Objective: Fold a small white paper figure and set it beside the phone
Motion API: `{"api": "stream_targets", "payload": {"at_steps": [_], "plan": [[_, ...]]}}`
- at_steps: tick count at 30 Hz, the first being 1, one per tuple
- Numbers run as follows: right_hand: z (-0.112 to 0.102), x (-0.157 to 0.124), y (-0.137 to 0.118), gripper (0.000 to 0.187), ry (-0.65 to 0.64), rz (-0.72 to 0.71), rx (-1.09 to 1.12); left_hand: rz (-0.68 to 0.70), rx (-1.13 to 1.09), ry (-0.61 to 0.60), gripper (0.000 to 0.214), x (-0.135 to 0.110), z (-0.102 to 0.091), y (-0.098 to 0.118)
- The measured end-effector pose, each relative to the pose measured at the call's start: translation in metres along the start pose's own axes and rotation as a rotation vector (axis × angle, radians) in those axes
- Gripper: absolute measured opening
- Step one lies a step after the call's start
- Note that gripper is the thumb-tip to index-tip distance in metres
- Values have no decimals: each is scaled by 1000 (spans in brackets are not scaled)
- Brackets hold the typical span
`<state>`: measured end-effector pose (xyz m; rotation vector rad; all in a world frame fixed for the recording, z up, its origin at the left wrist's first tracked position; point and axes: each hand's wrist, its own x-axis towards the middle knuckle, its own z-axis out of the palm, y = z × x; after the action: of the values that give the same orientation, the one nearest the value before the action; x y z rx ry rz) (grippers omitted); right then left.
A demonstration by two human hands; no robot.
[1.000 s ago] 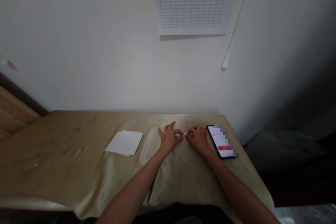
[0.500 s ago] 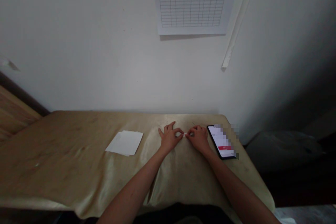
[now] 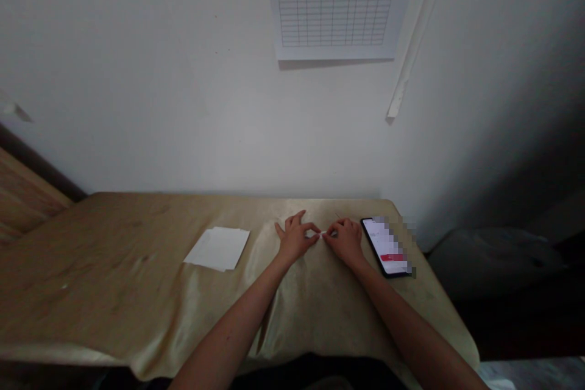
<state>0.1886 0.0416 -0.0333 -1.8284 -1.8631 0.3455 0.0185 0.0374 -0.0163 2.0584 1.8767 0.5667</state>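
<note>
Between my two hands is a small white piece [image 3: 322, 233], perhaps paper, mostly covered by fingertips. My left hand [image 3: 295, 237] pinches its left end with thumb and index finger, the other fingers fanned out. At the right end, my right hand [image 3: 346, 239] pinches it too, with its remaining fingers curled. Both hands are low over the gold cloth on the table. To the left of them lies a loose stack of white paper sheets [image 3: 218, 248], its edges uneven. Just right of my right hand rests a phone [image 3: 386, 250] with its screen lit, partly pixelated.
A gold satin cloth [image 3: 114, 268] with folds covers the table, which meets a white wall [image 3: 183, 103]. A printed grid sheet [image 3: 333, 6] and a white strip [image 3: 411, 55] are on the wall. Wooden furniture [image 3: 27, 195] stands left; a dark covered shape [image 3: 493, 262] sits right.
Hardly anything differs. Both hands keep their pinch on the small white piece in the same spot, with only tiny finger shifts. The paper stack and phone stay put.
</note>
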Motion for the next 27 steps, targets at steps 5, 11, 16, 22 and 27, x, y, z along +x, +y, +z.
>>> {"api": "stream_targets", "payload": {"at_steps": [5, 11, 16, 22, 27], "plan": [[0, -1, 0, 13, 0, 10, 9, 6, -5, 3, 17, -1, 1, -1], [2, 0, 4, 11, 4, -18, -28, 3, 2, 12, 15, -2, 1, 0], [4, -3, 5, 19, 37, -27, -54, 0, 6, 14, 15, -2, 0, 1], [4, -5, 2, 22, 50, -16, -85, 11, 5, 13, 16, -2, 1, 0], [0, -4, 1, 20, 26, -19, -74, 18, 16, 2, 16, -2, 2, -1]]}}
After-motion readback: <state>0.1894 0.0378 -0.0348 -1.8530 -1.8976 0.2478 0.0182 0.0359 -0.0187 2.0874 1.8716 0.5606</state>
